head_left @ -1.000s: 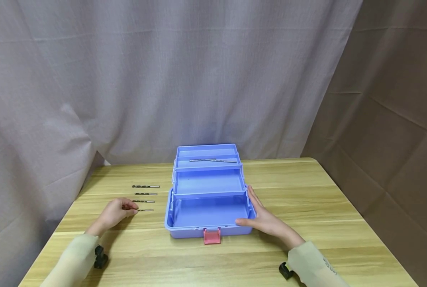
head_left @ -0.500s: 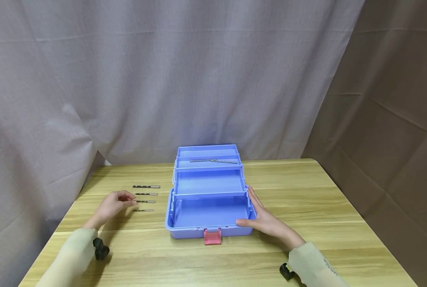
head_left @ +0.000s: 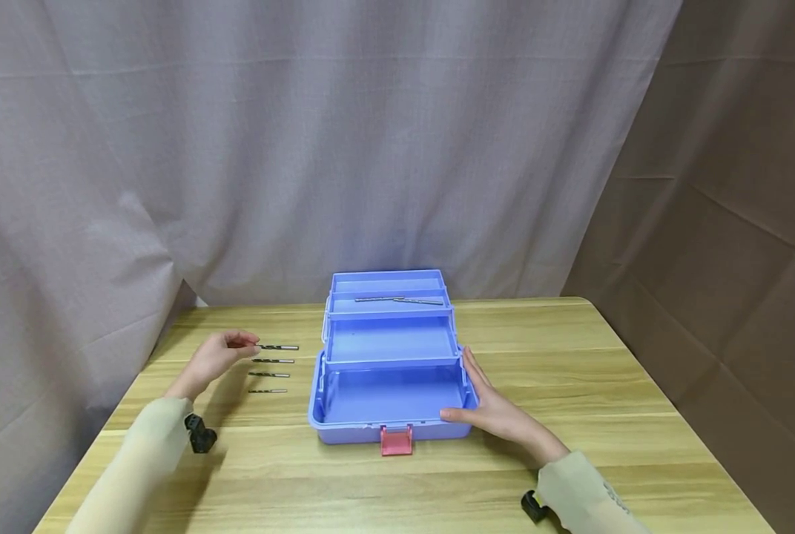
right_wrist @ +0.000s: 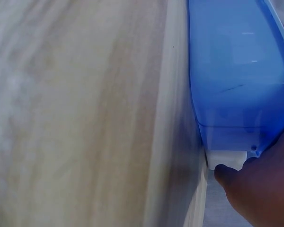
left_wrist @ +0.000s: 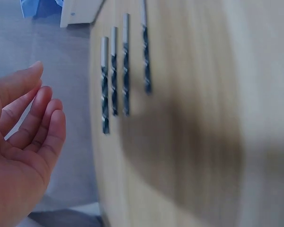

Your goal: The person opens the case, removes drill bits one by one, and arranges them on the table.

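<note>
Several dark-fluted drill bits with silver shanks lie in a row on the table, left of the blue toolbox [head_left: 400, 426]. My left hand [head_left: 216, 360] is beside the farthest drill bit [head_left: 280, 347], overlapping its fluted end in the head view. In the left wrist view the left thumb and loosely bent fingers hold nothing. The right hand [head_left: 497, 411] rests at the toolbox's front right corner, thumb over the front rim and straight fingers along the side. Two more drill bits [head_left: 419, 301] lie in an upper tray of the toolbox.
The toolbox stands with its stepped trays [head_left: 391, 337] spread out, and its pink latch [head_left: 396, 441] hangs at the front. Behind the wooden table [head_left: 344, 489] hangs a grey curtain [head_left: 397, 148]; a brown one [head_left: 724, 222] hangs to the right.
My left hand has moved away from me along the row, from the nearest drill bit to the farthest. The drill bits lie where they were, and the right hand has stayed on the toolbox.
</note>
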A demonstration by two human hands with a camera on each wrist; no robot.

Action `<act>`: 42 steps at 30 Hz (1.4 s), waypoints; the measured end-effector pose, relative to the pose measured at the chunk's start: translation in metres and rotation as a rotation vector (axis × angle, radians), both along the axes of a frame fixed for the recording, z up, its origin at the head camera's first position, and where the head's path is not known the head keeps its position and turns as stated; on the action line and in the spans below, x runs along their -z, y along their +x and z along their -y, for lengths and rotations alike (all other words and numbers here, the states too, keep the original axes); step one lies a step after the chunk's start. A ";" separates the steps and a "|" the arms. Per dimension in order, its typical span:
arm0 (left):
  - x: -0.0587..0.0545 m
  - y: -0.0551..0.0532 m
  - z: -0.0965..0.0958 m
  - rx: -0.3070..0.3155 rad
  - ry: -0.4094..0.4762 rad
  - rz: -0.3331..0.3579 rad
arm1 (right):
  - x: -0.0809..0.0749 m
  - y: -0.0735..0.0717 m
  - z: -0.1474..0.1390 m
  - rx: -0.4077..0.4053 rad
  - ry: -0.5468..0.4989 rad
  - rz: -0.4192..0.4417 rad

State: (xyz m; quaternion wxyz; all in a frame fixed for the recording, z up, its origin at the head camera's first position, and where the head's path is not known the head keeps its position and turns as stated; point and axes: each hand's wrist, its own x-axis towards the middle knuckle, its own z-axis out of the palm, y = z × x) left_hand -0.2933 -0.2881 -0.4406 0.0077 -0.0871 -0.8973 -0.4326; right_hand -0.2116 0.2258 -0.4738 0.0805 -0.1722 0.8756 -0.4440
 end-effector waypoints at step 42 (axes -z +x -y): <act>-0.104 -0.063 -0.176 0.245 -0.037 -0.106 | -0.007 0.002 -0.002 0.055 0.186 -0.184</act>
